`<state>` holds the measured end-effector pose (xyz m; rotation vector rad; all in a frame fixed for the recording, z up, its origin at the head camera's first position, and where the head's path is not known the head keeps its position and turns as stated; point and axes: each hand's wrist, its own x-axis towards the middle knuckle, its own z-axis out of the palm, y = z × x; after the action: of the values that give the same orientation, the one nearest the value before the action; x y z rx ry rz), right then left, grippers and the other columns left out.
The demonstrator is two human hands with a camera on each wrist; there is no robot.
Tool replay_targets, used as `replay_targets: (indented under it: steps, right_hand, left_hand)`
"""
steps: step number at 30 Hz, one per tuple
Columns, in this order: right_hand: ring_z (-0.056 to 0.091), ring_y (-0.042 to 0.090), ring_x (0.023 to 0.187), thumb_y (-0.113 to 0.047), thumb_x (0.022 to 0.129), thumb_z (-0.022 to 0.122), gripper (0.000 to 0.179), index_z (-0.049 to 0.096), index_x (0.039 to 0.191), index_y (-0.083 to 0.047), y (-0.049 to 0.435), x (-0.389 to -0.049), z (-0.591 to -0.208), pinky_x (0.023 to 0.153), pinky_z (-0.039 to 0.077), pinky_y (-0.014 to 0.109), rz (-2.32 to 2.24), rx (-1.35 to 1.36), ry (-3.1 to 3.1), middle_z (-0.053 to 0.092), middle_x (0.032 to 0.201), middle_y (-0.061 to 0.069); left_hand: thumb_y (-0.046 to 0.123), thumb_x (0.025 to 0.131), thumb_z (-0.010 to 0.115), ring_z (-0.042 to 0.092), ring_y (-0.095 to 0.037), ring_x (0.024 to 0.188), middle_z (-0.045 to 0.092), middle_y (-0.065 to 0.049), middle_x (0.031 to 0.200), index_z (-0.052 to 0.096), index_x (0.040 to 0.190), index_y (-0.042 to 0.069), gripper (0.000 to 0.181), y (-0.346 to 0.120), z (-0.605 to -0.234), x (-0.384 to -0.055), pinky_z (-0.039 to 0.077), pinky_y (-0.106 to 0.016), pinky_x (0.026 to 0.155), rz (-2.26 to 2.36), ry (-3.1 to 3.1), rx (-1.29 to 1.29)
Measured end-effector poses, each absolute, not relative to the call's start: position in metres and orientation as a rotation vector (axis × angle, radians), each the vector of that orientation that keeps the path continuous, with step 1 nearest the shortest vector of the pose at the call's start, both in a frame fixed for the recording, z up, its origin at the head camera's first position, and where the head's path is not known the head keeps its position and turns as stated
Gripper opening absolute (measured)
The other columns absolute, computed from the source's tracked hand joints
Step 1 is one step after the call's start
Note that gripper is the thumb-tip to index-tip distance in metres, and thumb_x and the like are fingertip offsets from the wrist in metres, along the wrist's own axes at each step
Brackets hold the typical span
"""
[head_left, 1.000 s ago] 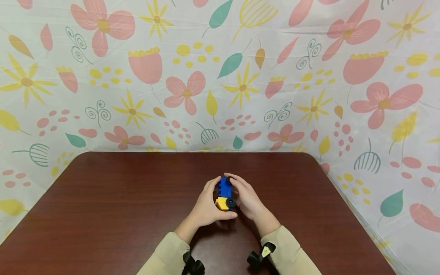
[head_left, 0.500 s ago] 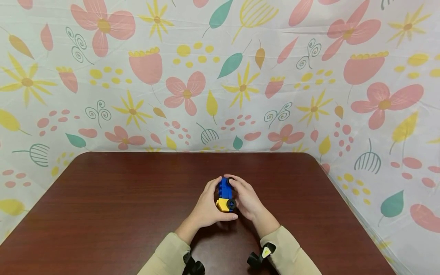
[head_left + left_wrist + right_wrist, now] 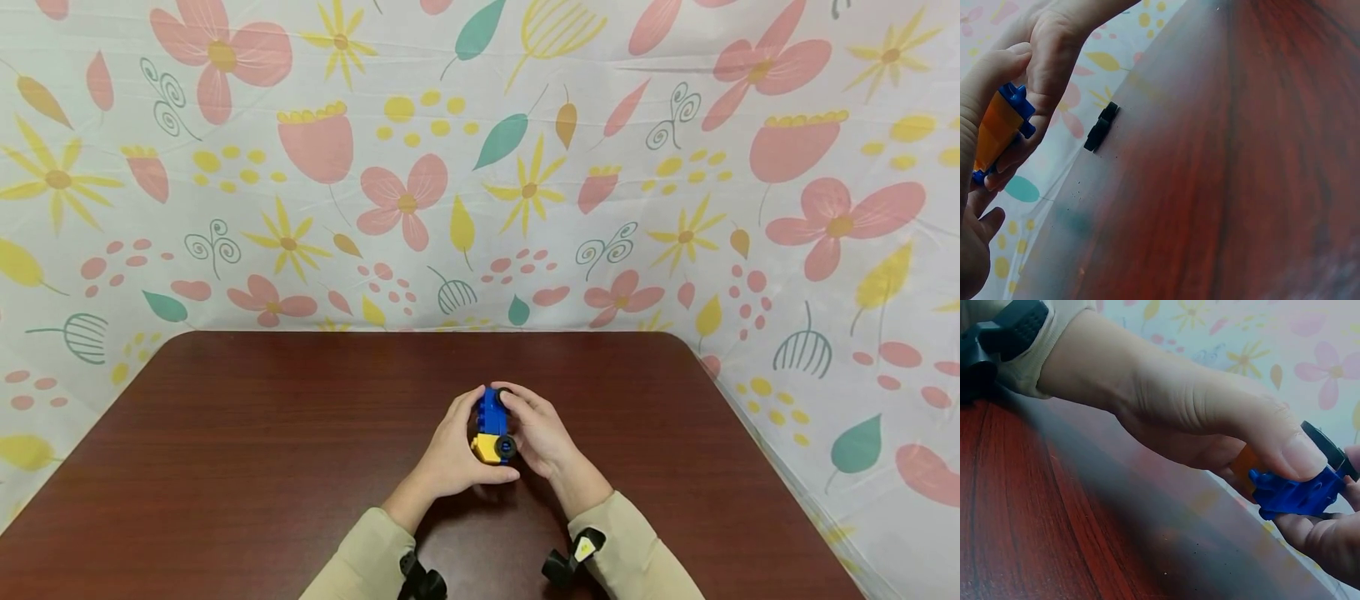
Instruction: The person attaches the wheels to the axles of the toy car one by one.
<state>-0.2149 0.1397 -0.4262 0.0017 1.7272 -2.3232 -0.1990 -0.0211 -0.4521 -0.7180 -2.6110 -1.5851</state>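
A toy car of blue and yellow building bricks [image 3: 492, 417] is held between both hands over the table. Its yellow end points toward the person, and black wheels [image 3: 506, 447] show on its right side. My left hand [image 3: 446, 454] grips it from the left, thumb near the yellow end and fingers at the far blue end. From the right, my right hand [image 3: 543, 433] holds it, fingers close to the far wheel. In the right wrist view, the right thumb presses on the blue part [image 3: 1300, 494], while the left fingers meet it at the right border.
The dark red-brown table [image 3: 262, 417] has rounded far corners, with a flower-printed cloth [image 3: 480, 208] behind it. In the left wrist view, small black pieces [image 3: 1100, 128] show on the table beside the hands. Black wrist cameras [image 3: 423, 579] sit at both sleeves.
The hands keep their hold on the toy car, which has shifted slightly toward the person and to the right, the near wheel showing a little more fully.
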Motion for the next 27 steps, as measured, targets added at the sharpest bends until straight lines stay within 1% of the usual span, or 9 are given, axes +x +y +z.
replay_targets:
  steps: [4, 6, 10, 13, 16, 19, 22, 24, 27]
  right_hand:
    - [0.059, 0.018, 0.09, -0.021, 0.097, 0.053, 0.036, 0.053, 0.127, -0.002, 0.14, -0.215, -0.426, 0.078, 0.053, 0.031, -2.329, 0.013, 1.738, 0.061, 0.107, 0.003]
    - [0.059, 0.018, 0.092, -0.022, 0.097, 0.054, 0.039, 0.051, 0.13, -0.003, 0.141, -0.215, -0.426, 0.079, 0.053, 0.032, -2.319, 0.0, 1.739, 0.06, 0.11, 0.004]
    - [0.059, 0.019, 0.098, -0.031, 0.096, 0.055, 0.05, 0.04, 0.141, -0.016, 0.144, -0.216, -0.424, 0.081, 0.052, 0.035, -2.281, -0.054, 1.731, 0.05, 0.128, 0.009]
    - [0.06, 0.019, 0.099, -0.039, 0.094, 0.055, 0.058, 0.031, 0.145, -0.025, 0.148, -0.217, -0.423, 0.081, 0.052, 0.036, -2.239, -0.07, 1.745, 0.043, 0.137, 0.012]
    - [0.062, 0.018, 0.096, -0.042, 0.094, 0.055, 0.062, 0.029, 0.146, -0.021, 0.15, -0.217, -0.423, 0.079, 0.053, 0.036, -2.183, -0.079, 1.777, 0.046, 0.134, 0.011]
    - [0.063, 0.016, 0.09, -0.041, 0.094, 0.056, 0.061, 0.035, 0.143, -0.011, 0.152, -0.218, -0.424, 0.078, 0.053, 0.036, -2.121, -0.104, 1.825, 0.058, 0.118, 0.006]
    - [0.064, 0.014, 0.085, -0.039, 0.093, 0.057, 0.058, 0.042, 0.137, -0.005, 0.152, -0.219, -0.425, 0.077, 0.054, 0.036, -2.093, -0.12, 1.872, 0.064, 0.103, 0.003]
    - [0.064, 0.014, 0.086, -0.037, 0.093, 0.059, 0.056, 0.044, 0.135, -0.004, 0.152, -0.219, -0.426, 0.078, 0.054, 0.036, -2.097, -0.106, 1.901, 0.064, 0.105, 0.004]
    - [0.064, 0.017, 0.094, -0.034, 0.092, 0.061, 0.059, 0.04, 0.138, -0.004, 0.152, -0.219, -0.427, 0.083, 0.054, 0.04, -2.113, -0.082, 1.94, 0.057, 0.121, 0.012]
  left_hand:
    - [0.039, 0.063, 0.087, 0.038, -0.027, 0.132, 0.027, -0.007, 0.151, 0.021, 0.15, 0.013, 0.112, -0.022, -0.449, -0.198, 0.036, -0.052, 0.106, -1.562, -2.628, -0.73]
    - [0.039, 0.064, 0.087, 0.038, -0.027, 0.133, 0.027, -0.007, 0.151, 0.02, 0.15, 0.013, 0.112, -0.022, -0.447, -0.197, 0.036, -0.053, 0.106, -1.549, -2.627, -0.737]
    - [0.039, 0.064, 0.086, 0.037, -0.027, 0.134, 0.027, -0.006, 0.152, 0.019, 0.151, 0.017, 0.111, -0.024, -0.445, -0.198, 0.036, -0.054, 0.106, -1.525, -2.614, -0.73]
    - [0.039, 0.065, 0.086, 0.035, -0.026, 0.136, 0.027, -0.004, 0.153, 0.018, 0.151, 0.023, 0.111, -0.025, -0.446, -0.199, 0.036, -0.054, 0.106, -1.511, -2.601, -0.728]
    - [0.037, 0.065, 0.086, 0.033, -0.025, 0.138, 0.025, -0.003, 0.154, 0.016, 0.151, 0.026, 0.112, -0.026, -0.446, -0.2, 0.035, -0.053, 0.107, -1.501, -2.59, -0.749]
    - [0.037, 0.065, 0.086, 0.034, -0.026, 0.138, 0.022, -0.003, 0.155, 0.013, 0.152, 0.027, 0.114, -0.027, -0.447, -0.201, 0.036, -0.051, 0.107, -1.473, -2.598, -0.792]
    - [0.038, 0.065, 0.086, 0.034, -0.026, 0.139, 0.019, -0.002, 0.157, 0.01, 0.152, 0.029, 0.116, -0.028, -0.447, -0.202, 0.037, -0.05, 0.107, -1.443, -2.62, -0.832]
    - [0.039, 0.066, 0.085, 0.031, -0.026, 0.14, 0.016, -0.001, 0.158, 0.008, 0.152, 0.031, 0.116, -0.028, -0.447, -0.202, 0.037, -0.05, 0.107, -1.436, -2.631, -0.852]
    - [0.037, 0.066, 0.085, 0.023, -0.024, 0.144, 0.01, 0.004, 0.159, 0.006, 0.151, 0.037, 0.116, -0.028, -0.448, -0.203, 0.034, -0.051, 0.109, -1.467, -2.624, -0.864]
